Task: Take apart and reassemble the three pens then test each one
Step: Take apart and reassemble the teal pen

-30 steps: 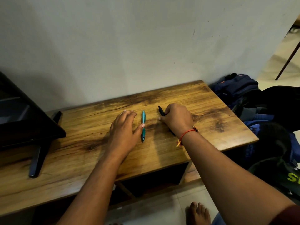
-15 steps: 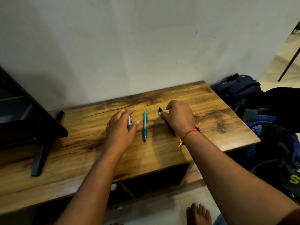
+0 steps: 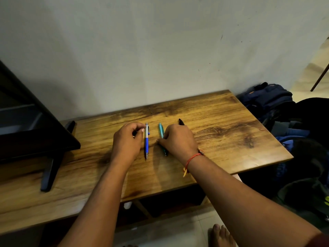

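Observation:
Three pens lie side by side on the wooden table (image 3: 222, 125). The blue and white pen (image 3: 146, 142) is on the left, with my left hand (image 3: 126, 143) beside it; its curled fingertips pinch the white upper part. The teal pen (image 3: 160, 130) lies in the middle. My right hand (image 3: 179, 141) covers its lower half, thumb on its left side and fingers on its right. Only the top end of the black pen (image 3: 181, 122) shows past my right hand's knuckles; the rest is hidden.
A black monitor (image 3: 26, 132) with a splayed stand foot (image 3: 51, 172) occupies the table's left part. Bags (image 3: 267, 98) and dark clothing are piled on the floor to the right. A bare foot (image 3: 219, 235) is on the tiled floor below the table's front edge.
My left hand left the teal pen and laid the blue and white pen on the table. My right hand shifted left from the black pen onto the teal pen.

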